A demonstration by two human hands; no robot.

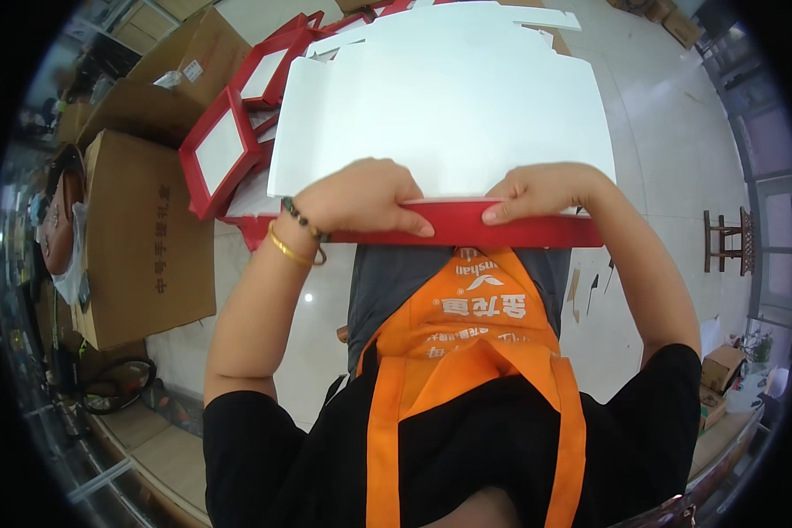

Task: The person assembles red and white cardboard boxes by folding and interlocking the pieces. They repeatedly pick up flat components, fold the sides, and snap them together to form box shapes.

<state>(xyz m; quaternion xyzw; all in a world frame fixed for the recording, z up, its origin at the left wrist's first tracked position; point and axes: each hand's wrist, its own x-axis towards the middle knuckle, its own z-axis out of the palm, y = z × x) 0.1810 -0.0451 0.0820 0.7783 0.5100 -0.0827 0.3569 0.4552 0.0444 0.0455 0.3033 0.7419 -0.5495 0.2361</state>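
A large white cardboard box blank (449,106) with cut notches and tabs at its far edge lies in front of me. Along its near side runs a folded red flap (387,236). My left hand (365,195) is closed on that edge, its thumb on the red face and its fingers curled over the white side. To the right, my right hand (546,189) grips the same edge, its thumb pressed on the red face. The two thumbs are a short way apart. The fingertips of both hands are partly hidden.
Several red box trays with white bottoms (220,151) are piled at the left. Beyond them stand brown cartons (150,238), with a brown bag (62,220) at the far left. A wooden stool (729,242) stands on the tiled floor (660,114) at the right.
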